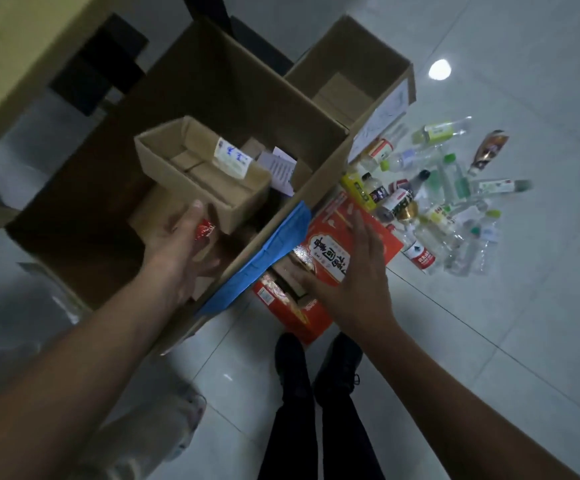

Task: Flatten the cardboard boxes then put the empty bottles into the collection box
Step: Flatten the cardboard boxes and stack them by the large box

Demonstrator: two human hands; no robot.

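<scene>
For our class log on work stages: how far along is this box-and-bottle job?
Done: nothing clearly; no flattened box is visible. In hand: the left hand reaches into the big cardboard box, where a small open box still stands unflattened; the right hand hovers open over the red carton. Left: all flattening, then the bottles, still scattered on the floor.

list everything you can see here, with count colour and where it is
large cardboard box: one, brown, open, left of centre on the floor, blue tape on its near edge
small cardboard box: one, brown, open, inside the large box
second cardboard box: one, brown, open, behind the large box
red carton: one, red and white, on the floor right of the large box
bottles: a pile, too many to count, mostly clear, on the floor at right
floor: pale tiles
shoes: two, black, bottom centre
left hand: inside the large box, something red by the fingers
right hand: open, over the red carton
</scene>
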